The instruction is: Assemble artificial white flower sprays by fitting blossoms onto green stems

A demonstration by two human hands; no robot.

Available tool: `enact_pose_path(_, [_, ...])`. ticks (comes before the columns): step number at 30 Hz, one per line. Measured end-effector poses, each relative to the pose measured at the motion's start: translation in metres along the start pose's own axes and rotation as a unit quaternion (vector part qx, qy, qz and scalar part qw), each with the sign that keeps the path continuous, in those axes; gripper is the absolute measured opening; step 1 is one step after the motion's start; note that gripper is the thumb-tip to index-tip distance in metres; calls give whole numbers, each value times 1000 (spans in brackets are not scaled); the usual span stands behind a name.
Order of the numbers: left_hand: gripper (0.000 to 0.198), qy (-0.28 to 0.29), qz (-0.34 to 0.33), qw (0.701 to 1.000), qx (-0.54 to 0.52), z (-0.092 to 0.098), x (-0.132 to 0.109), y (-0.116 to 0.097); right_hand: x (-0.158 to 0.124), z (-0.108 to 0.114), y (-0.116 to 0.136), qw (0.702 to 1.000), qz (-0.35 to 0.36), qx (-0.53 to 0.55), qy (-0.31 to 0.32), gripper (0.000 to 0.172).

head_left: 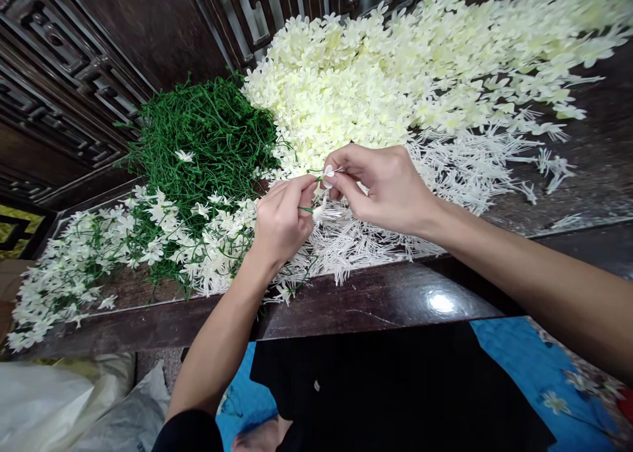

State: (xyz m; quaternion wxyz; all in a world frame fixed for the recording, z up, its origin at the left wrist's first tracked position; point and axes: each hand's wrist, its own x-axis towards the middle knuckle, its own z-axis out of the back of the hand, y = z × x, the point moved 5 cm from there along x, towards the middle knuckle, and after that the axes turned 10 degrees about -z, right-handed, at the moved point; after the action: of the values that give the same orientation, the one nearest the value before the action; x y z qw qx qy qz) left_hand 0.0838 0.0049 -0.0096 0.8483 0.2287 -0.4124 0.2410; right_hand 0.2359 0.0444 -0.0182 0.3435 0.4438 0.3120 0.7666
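Observation:
My left hand (pixel 281 218) is closed in a pinch on a thin green stem (pixel 306 209) over the dark wooden table (pixel 376 300). My right hand (pixel 383 185) is closed too, its fingertips pinching a small white flower piece (pixel 328 171) just above the stem's tip. The two hands almost touch. Under them lies a spread of spiky white stamen pieces (pixel 445 168).
A tangled heap of green stems (pixel 208 135) lies at the left. A big pile of cream petals (pixel 395 76) fills the back right. Finished white flowers on stems (pixel 99 260) lie along the front left edge. Carved dark wood panels (pixel 74 63) stand behind. Plastic bags (pixel 64 399) sit below.

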Motion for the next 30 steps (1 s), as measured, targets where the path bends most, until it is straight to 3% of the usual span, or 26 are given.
enact_pose_path(5, [9,13,-5,1000,26,0,1,-2,-2,-1,0,1000,7,-5,-17,17])
enact_pose_path(20, [12,-18,-15,1000,2,2,1,1,-4,0,6,999,21,28,-13,22])
enact_pose_path(30, [15,-12,1,1000,10,4,4,-4,-5,-1,9,1000,-20,-13,-1,18])
